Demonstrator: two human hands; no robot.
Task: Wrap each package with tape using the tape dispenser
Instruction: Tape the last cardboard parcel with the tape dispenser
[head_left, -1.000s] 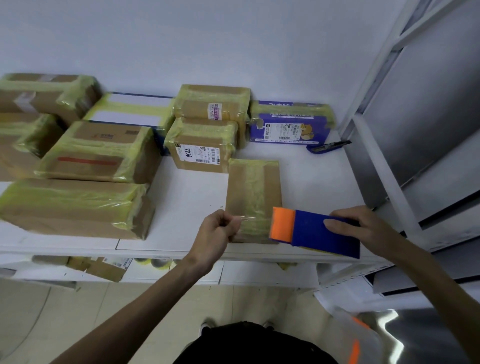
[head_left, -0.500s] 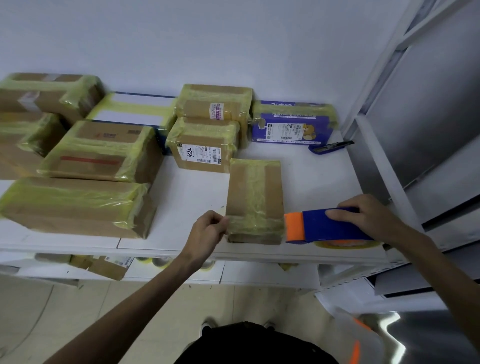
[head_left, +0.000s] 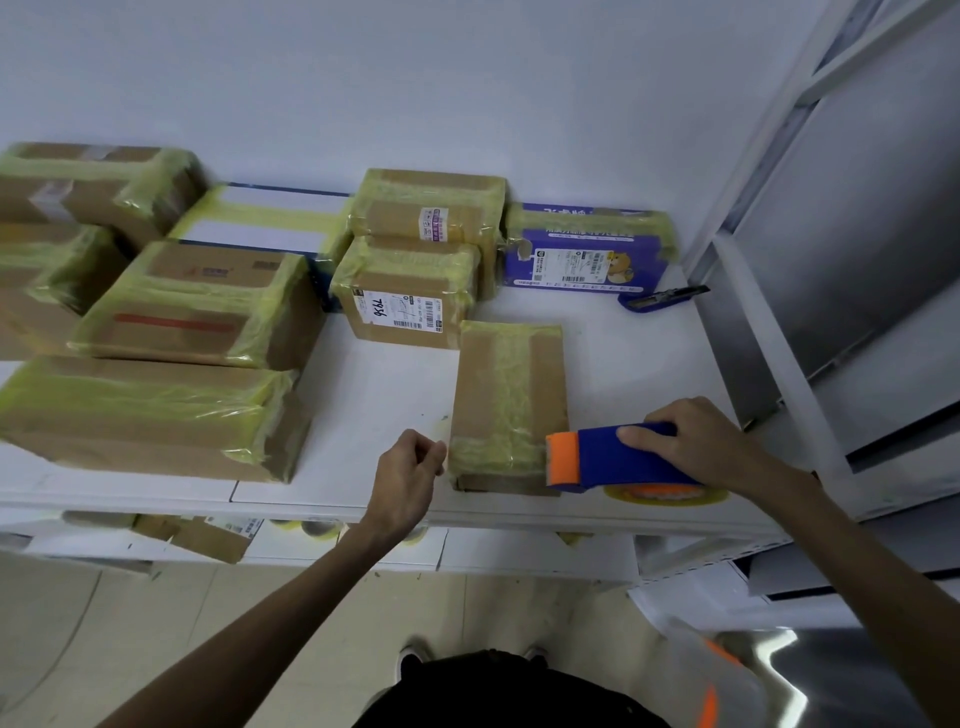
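Grips the dispenser (head_left: 613, 457) from above with the right hand (head_left: 696, 441), fingers curled over the blue body, thumb hidden behind it. Touches the orange front end to the near right corner of the box (head_left: 506, 384), just left of that hand. Carries a yellowish roll (head_left: 665, 496) under the blue body, close to the near edge of the desk (head_left: 384, 395).

Curls the left hand (head_left: 410, 467) into a loose fist just beside the box's near left corner, back of the hand up. Cannot tell whether those fingertips pinch a tape end or nothing at all, nor whether they touch the cardboard.

Between the two hands: the box, flat on the desk, long side running away from the person, with one yellow-green band of tape down the middle of its top and another across the near end.

Farther out past the left hand: a labelled box (head_left: 405, 296), taped, with another taped one behind it at the wall. Farther out past the right hand: a purple box (head_left: 587, 249) taped at both ends, and a blue knife (head_left: 660, 299) just beside its right end, near the metal frame. Well to the left of the left hand: a long box (head_left: 140, 410) wrapped in tape, more taped ones behind it.

Below the hands, under the desk: a lower shelf (head_left: 467, 551), with things on it, mostly hidden.
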